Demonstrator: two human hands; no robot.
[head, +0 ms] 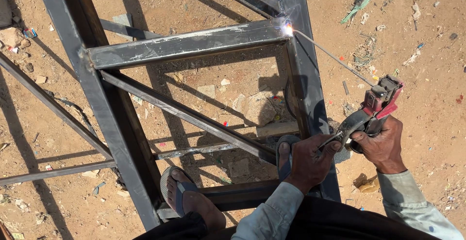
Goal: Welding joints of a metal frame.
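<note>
On littered dirt ground (427,123), right hand (383,145) grips electrode holder (374,109); left hand (308,162) clenched on steel frame (194,43).

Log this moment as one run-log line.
right hand: grips electrode holder | left hand: steadies it | rod: sparking at steel frame joint

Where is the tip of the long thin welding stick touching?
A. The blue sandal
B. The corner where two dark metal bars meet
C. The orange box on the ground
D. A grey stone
B: the thin welding rod from the red clamp holder in the right hand ends in a bright spark at the dark steel frame's corner joint.
</note>
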